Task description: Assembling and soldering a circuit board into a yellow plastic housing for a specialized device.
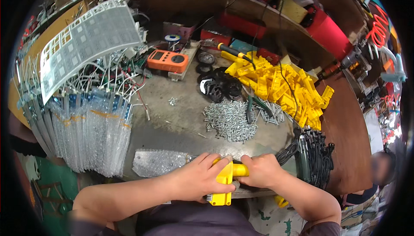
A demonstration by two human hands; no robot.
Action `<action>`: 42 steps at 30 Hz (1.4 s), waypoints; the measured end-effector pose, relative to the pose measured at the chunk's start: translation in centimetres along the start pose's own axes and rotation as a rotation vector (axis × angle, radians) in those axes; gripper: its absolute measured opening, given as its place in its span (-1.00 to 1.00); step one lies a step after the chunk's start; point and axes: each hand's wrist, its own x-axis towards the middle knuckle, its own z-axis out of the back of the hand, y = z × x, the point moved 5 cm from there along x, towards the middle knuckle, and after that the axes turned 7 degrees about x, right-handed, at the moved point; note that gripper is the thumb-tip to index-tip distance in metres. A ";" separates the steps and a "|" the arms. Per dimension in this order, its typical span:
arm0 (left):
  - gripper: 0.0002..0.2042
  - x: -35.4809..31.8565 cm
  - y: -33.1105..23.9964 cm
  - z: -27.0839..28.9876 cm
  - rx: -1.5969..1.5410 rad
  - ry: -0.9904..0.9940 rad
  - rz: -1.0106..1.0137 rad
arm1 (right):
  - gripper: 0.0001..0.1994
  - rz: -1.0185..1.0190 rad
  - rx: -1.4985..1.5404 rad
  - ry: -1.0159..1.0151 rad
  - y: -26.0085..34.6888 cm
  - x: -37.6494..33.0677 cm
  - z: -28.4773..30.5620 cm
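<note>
At the lower centre of the frame both hands close around one yellow plastic part (225, 180) held at the near edge of the desk (172, 124). The left hand (196, 178) wraps the part from the left, its grip clenched on the part's body with the fingertips lying across the top, while the right hand (261, 170) grasps the rounded yellow end that sticks out to the right, fingers curled over it. The lower end of the part hangs just past the desk edge, above the person's lap. Just left of the left hand lies a flat bubble-wrap packet (157, 162), and further left a row of similar clear packets (86, 132) stands on end along the lower left. In the middle of the frame sits a heap of silver screws (228, 121), and just to its right a pair of green-handled pliers (250, 109) lies among more screws. A large pile of yellow plastic parts (280, 87) fills the centre right, with black round wheels (220, 85) beside it. A bundle of black cables (315, 150) lies to the right of the right hand. An orange multimeter (168, 60) rests towards the upper centre, and a grey panel of circuit boards (86, 42) leans at the upper left.
</note>
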 end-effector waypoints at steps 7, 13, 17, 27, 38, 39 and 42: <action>-0.21 0.2 -0.1 0.4 -0.028 0.025 0.062 | -0.54 -0.078 0.158 0.253 -0.6 0.1 0.3; -0.44 0.0 2.1 3.0 -0.250 0.029 0.266 | -0.66 -0.135 0.501 -0.149 -8.1 0.9 2.1; -0.68 0.9 7.3 3.7 -0.317 -0.088 0.632 | -0.75 -0.045 0.194 -0.385 -9.4 1.7 1.0; -0.80 5.4 7.7 -0.7 0.075 0.059 0.337 | -0.81 -0.085 0.109 -0.222 -7.1 2.8 1.0; -0.68 5.5 8.2 -1.0 0.027 0.064 0.292 | -0.83 0.248 1.074 -0.113 5.1 -3.7 2.5; -0.67 5.5 8.2 -0.1 0.014 -0.042 0.309 | -0.80 0.273 1.004 -0.154 5.3 -4.4 1.9; -0.66 4.6 5.8 3.8 -0.175 -0.132 0.434 | -0.75 0.306 0.890 -0.215 5.7 -5.2 0.6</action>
